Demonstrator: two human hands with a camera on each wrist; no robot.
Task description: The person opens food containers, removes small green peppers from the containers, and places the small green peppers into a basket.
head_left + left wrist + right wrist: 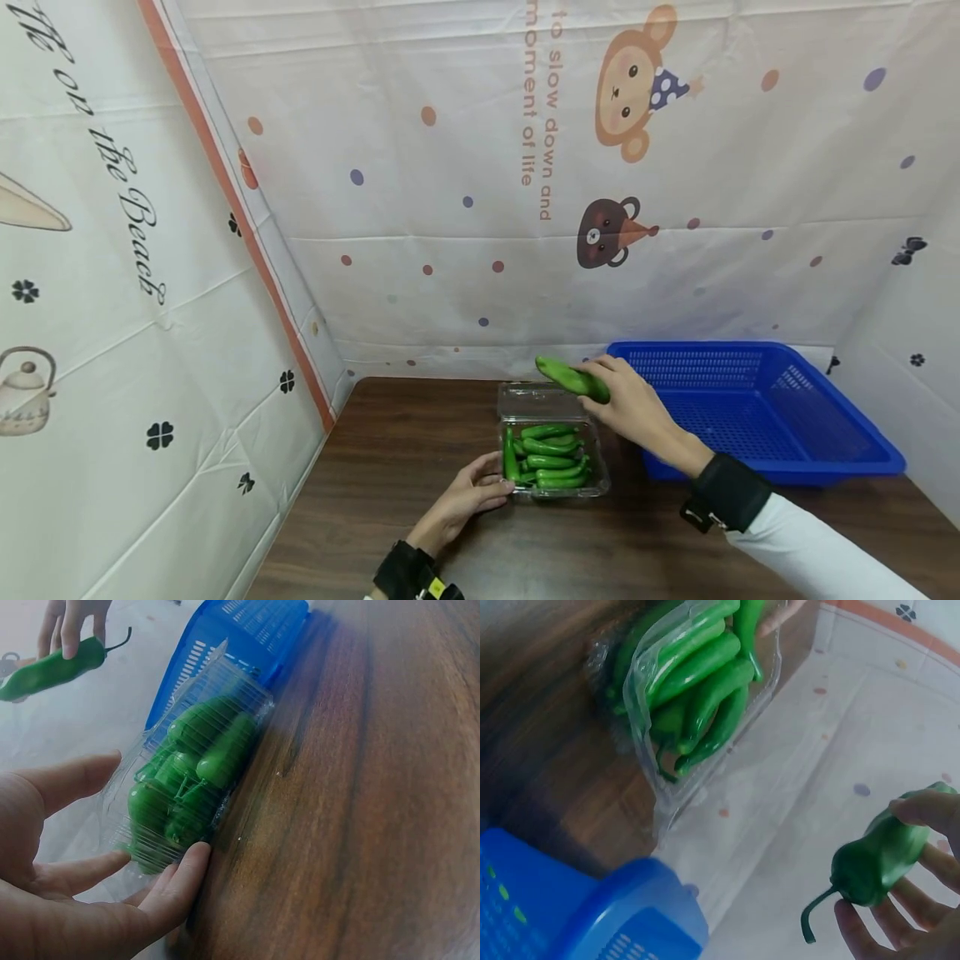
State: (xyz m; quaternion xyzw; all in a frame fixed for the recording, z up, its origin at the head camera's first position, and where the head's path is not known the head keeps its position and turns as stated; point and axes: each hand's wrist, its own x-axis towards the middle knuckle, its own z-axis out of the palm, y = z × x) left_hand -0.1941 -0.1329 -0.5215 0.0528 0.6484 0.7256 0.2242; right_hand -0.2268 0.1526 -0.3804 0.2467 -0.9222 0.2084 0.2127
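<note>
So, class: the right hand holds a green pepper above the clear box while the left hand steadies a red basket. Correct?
Not quite. In the head view the left hand steadies the clear box, not a basket; the basket is blue and untouched. The right hand does hold a green pepper.

The place looks like a makeshift recording booth rather than a lived-in kitchen. Creased white cartoon-printed cloth (480, 167) with a monkey, a bear and dots hangs as walls on three sides of a dark wooden table (420, 467). A blue plastic basket (825, 433) and a clear plastic box of green peppers (551, 458) suggest staged kitchen work.
</note>
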